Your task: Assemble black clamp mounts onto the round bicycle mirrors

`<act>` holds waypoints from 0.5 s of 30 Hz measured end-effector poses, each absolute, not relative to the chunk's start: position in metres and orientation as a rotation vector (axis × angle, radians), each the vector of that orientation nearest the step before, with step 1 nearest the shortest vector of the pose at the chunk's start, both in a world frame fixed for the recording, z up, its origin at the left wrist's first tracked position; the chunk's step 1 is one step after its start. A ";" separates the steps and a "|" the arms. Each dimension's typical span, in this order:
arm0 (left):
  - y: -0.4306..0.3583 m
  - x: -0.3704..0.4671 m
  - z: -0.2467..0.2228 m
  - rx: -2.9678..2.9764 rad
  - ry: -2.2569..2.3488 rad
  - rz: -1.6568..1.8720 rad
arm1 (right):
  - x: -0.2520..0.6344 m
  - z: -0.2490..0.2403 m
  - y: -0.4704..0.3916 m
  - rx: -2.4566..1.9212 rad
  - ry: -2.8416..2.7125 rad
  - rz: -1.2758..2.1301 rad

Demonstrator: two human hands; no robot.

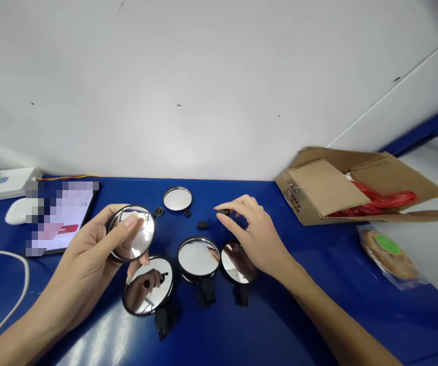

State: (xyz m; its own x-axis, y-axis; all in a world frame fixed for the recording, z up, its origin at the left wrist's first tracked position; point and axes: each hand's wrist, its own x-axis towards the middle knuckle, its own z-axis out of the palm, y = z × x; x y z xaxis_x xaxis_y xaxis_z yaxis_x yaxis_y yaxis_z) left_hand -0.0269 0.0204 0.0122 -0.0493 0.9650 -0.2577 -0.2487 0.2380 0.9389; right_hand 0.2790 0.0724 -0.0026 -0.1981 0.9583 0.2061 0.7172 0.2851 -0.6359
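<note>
A round black-rimmed mirror [142, 239] is gripped in my left hand [92, 249], the thumb across its glass and the fingers behind it. Between thumb and forefinger, my right hand [255, 229] pinches a small black part [224, 211] just above the table. Below the hands lie more round mirrors: one at the left [157, 284], one in the middle [198, 256] that looks stacked on another, and one at the right [234, 264] partly behind my right hand. Black mounts stick out toward me from these. A small black piece [202, 224] lies between the hands.
Farther back are another round mirror [177, 199] and two small black rings [158, 211]. A tablet [83, 206], a white mouse [22, 211] and a white cable [26, 274] are at left. An open cardboard box [298, 198] and a wrapped round pastry [390, 254] occupy the right.
</note>
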 end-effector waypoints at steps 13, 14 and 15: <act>0.019 -0.027 0.006 1.056 1.270 1.109 | 0.266 -0.013 0.076 -1.496 -1.999 0.491; 0.019 -0.027 0.006 1.065 1.282 1.098 | 0.267 -0.014 0.077 -1.505 -1.997 0.480; 0.018 -0.026 0.005 1.075 1.291 1.089 | 0.267 -0.016 0.078 -1.515 -1.995 0.474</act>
State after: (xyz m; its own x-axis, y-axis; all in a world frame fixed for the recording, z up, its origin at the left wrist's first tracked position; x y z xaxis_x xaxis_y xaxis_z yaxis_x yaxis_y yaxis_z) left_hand -0.0259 0.0179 0.0053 -0.0091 0.9851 -0.1717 -0.0032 0.1717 0.9851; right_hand 0.2674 0.0783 -0.0160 -0.1834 0.9547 0.2345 0.7472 0.2904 -0.5978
